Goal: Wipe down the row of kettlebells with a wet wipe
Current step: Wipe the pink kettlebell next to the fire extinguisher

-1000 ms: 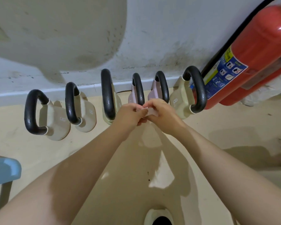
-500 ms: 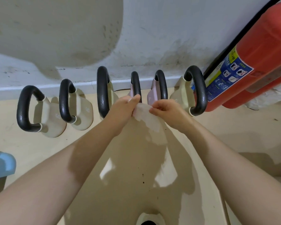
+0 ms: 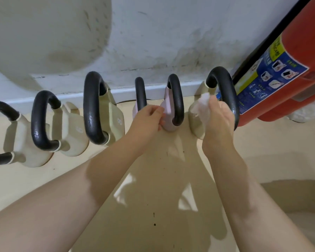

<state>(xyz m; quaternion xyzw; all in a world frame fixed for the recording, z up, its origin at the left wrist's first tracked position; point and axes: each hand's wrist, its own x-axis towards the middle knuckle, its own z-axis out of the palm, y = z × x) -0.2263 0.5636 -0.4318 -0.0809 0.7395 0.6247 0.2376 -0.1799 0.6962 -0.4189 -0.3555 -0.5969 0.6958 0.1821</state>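
Several kettlebells with black handles stand in a row along the wall. The rightmost cream kettlebell (image 3: 195, 124) has a big black handle. My right hand (image 3: 219, 117) holds a crumpled white wet wipe (image 3: 201, 106) pressed against that kettlebell's body, just left of its handle. My left hand (image 3: 147, 119) hovers in front of the two pink kettlebells (image 3: 168, 113), fingers loosely curled, holding nothing. Further left stand a tall cream kettlebell (image 3: 115, 120) and two lower cream ones (image 3: 73, 135), the leftmost (image 3: 24, 142) cut by the frame edge.
A red fire extinguisher (image 3: 287, 70) leans against the wall right behind the rightmost kettlebell's handle. The stained white wall (image 3: 153, 42) and its baseboard run behind the row. Beige floor (image 3: 153, 206) lies under my arms.
Both hands were unfolding the wipe together in front of the pink kettlebells. Now my left hand has let go and my right hand has carried the wipe right onto the rightmost kettlebell.
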